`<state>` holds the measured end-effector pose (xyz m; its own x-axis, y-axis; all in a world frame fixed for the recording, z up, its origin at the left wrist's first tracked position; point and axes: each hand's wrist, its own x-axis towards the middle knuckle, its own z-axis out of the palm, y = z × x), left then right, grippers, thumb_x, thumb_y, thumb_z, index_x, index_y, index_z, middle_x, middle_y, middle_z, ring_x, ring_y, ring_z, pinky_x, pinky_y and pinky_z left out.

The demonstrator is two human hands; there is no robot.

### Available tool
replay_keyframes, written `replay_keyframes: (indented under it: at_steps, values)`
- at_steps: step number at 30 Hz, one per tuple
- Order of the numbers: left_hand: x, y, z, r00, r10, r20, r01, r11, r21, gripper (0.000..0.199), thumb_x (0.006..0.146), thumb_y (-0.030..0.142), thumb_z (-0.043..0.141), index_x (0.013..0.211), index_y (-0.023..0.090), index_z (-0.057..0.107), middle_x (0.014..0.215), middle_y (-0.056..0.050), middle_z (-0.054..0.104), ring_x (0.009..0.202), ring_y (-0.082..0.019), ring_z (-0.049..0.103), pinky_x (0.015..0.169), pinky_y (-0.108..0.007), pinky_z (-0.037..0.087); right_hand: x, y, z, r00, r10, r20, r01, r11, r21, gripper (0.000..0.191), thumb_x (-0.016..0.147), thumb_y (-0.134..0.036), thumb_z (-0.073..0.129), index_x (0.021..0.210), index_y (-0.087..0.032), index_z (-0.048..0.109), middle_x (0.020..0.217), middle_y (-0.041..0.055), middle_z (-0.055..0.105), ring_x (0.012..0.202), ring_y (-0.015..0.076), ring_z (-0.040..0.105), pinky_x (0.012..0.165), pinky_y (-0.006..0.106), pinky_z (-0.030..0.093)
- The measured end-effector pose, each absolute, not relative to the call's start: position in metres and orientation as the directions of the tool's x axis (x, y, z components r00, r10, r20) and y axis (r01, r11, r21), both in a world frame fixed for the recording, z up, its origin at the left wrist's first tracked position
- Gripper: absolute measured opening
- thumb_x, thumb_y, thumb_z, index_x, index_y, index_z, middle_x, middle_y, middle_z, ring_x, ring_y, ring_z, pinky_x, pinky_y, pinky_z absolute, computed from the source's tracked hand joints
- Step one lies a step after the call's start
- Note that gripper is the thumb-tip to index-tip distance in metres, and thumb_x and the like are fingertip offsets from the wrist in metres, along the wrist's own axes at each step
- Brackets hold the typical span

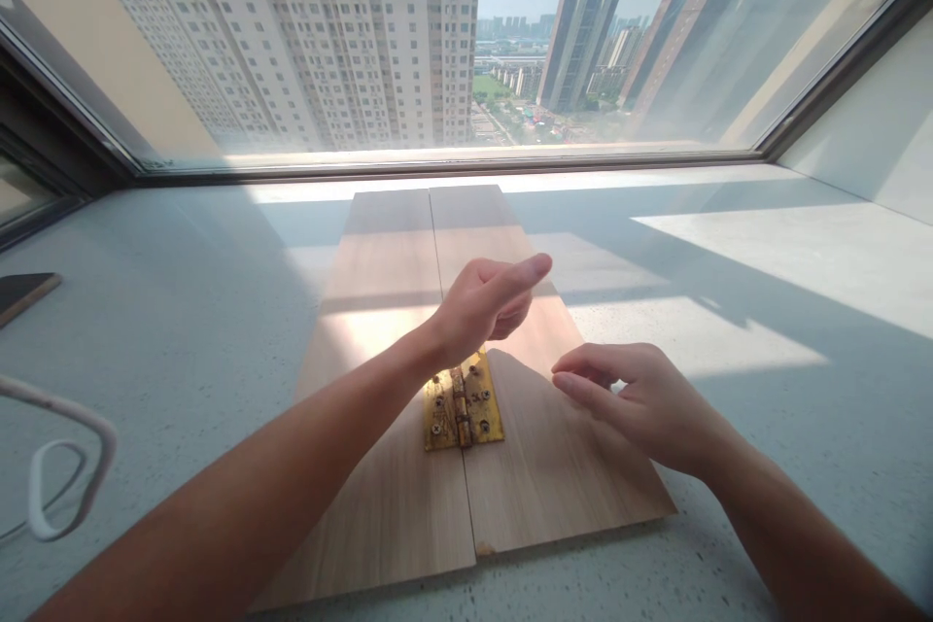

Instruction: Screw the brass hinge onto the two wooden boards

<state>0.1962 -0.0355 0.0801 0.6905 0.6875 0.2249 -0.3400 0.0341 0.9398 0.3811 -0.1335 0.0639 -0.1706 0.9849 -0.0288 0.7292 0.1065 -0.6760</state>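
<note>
A brass-coloured hinge [462, 413], stained brown, lies across the seam between a left wooden board [386, 496] and a right wooden board [543, 466]. Cross-head screws show in both leaves; its upper end is covered by my left hand [490, 303]. That hand is above the boards, fingers curled in and thumb stretched out to the right; the inside of the fist is hidden. Over the right board's outer edge is my right hand [633, 398], its bent fingers and thumb close together at the tips. Whatever may be between them cannot be made out.
Both boards lie on a pale speckled windowsill [765, 428]. A white cable [102, 437] loops at the left, and a dark flat object [27, 290] lies beyond it. The window frame [452, 167] runs behind, with tall buildings outside.
</note>
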Motion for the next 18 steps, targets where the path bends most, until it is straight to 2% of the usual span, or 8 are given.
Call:
replay_keyframes:
  at_steps: [2,4,7,10,13,15,18]
  values:
    - [0.202,-0.045,0.080,0.478,0.841,0.255,-0.371,-0.070,0.926,0.059,0.086,0.046,0.056,0.043,0.019,0.026,0.043,0.007,0.021,0.041,-0.006,0.019,0.042,-0.025,0.015,0.381,-0.134,0.065,-0.175,0.984,-0.025,0.732,0.113,-0.672,0.033,0.090,-0.048,0.051,0.081,-0.022,0.070,0.077,0.0019,0.069,0.071,0.0180,0.061,0.059,0.030,0.043]
    - [0.208,-0.055,0.080,0.252,0.945,0.206,-0.305,-0.125,0.944,0.062,0.085,0.048,0.057,0.042,0.019,0.024,0.042,0.006,0.020,0.041,-0.006,0.022,0.042,-0.025,0.017,0.381,-0.135,0.065,-0.181,0.983,-0.012,0.734,0.127,-0.667,0.033,0.090,-0.048,0.050,0.083,-0.023,0.070,0.079,0.0015,0.070,0.072,0.0181,0.061,0.060,0.031,0.044]
    - [0.214,-0.065,0.080,0.130,0.986,0.102,-0.217,-0.072,0.974,0.065,0.085,0.056,0.056,0.042,0.019,0.024,0.042,0.006,0.020,0.041,-0.006,0.024,0.042,-0.025,0.018,0.383,-0.135,0.064,-0.190,0.982,-0.002,0.739,0.142,-0.659,0.033,0.091,-0.049,0.050,0.083,-0.024,0.070,0.079,0.0010,0.070,0.072,0.0179,0.061,0.060,0.031,0.043]
    - [0.214,-0.067,0.079,0.139,0.985,0.101,-0.266,-0.061,0.962,0.063,0.086,0.053,0.055,0.042,0.019,0.025,0.041,0.007,0.020,0.039,-0.005,0.019,0.040,-0.025,0.015,0.384,-0.136,0.063,-0.194,0.981,-0.007,0.735,0.140,-0.664,0.032,0.091,-0.048,0.050,0.083,-0.024,0.070,0.079,0.0006,0.069,0.071,0.0170,0.061,0.059,0.030,0.043]
    - [0.211,-0.062,0.078,0.152,0.976,0.158,-0.307,-0.105,0.946,0.060,0.085,0.042,0.057,0.039,0.019,0.026,0.038,0.008,0.022,0.036,-0.004,0.019,0.039,-0.024,0.015,0.383,-0.137,0.062,-0.199,0.980,-0.001,0.727,0.147,-0.671,0.032,0.090,-0.048,0.051,0.083,-0.023,0.070,0.078,0.0004,0.069,0.069,0.0161,0.060,0.058,0.030,0.043]
    - [0.209,-0.056,0.078,0.240,0.953,0.184,-0.310,-0.104,0.945,0.057,0.084,0.036,0.057,0.037,0.020,0.028,0.036,0.008,0.023,0.035,-0.004,0.022,0.038,-0.024,0.016,0.383,-0.137,0.063,-0.200,0.980,-0.002,0.730,0.148,-0.667,0.032,0.090,-0.047,0.051,0.083,-0.023,0.070,0.077,0.0005,0.069,0.069,0.0159,0.060,0.059,0.030,0.043]
    - [0.206,-0.047,0.081,0.484,0.857,0.174,-0.255,-0.051,0.965,0.056,0.082,0.035,0.057,0.036,0.020,0.030,0.036,0.008,0.024,0.034,-0.004,0.024,0.039,-0.023,0.018,0.381,-0.137,0.064,-0.200,0.980,-0.005,0.731,0.146,-0.667,0.031,0.090,-0.047,0.052,0.083,-0.023,0.070,0.075,0.0002,0.069,0.067,0.0155,0.059,0.060,0.030,0.043]
